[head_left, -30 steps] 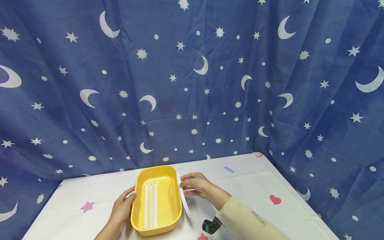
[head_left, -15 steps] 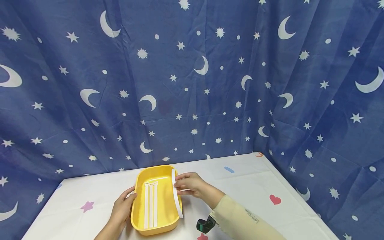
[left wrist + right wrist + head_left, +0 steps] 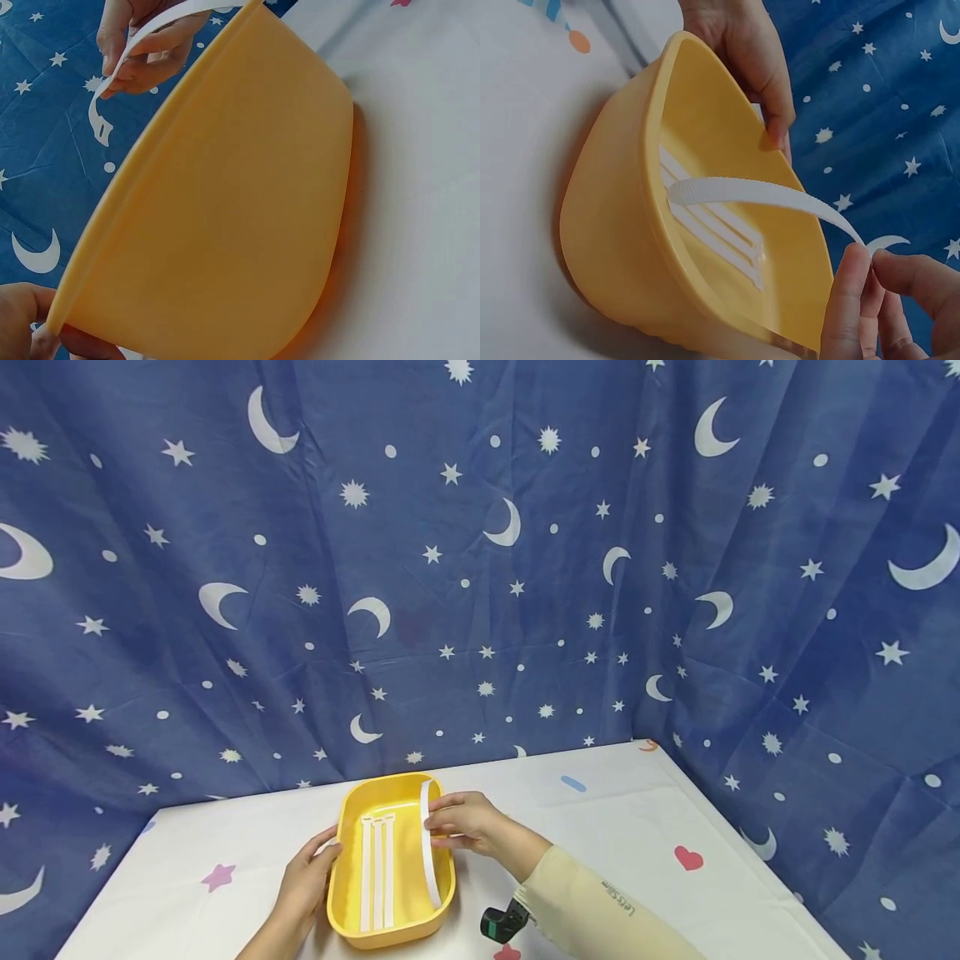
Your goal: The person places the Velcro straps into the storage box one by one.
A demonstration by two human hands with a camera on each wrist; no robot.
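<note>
A yellow rectangular tub (image 3: 408, 935) with rounded corners stands on the table, tilted in the wrist views by the camera angle. My left hand (image 3: 303, 881) grips its left rim, thumb over the edge. On the tub's floor lie 3 white slotted straps (image 3: 377, 877), side by side. Between thumb and fingers, my right hand (image 3: 468, 824) pinches another white strap (image 3: 428, 860), like a hook-and-loop cable tie. This strap arches over the tub's right side; its slotted end (image 3: 101, 129) sticks out past the fingers in the left wrist view.
A white tablecloth (image 3: 600, 835) with coloured shapes covers the table. Behind and to the right hangs a blue curtain (image 3: 450, 568) with moons and stars. A black wrist device (image 3: 504, 921) is worn below the right sleeve (image 3: 592, 902).
My right hand has moved left, carrying the strap from outside the tub's right rim to over its interior. The left hand and tub stay in place.
</note>
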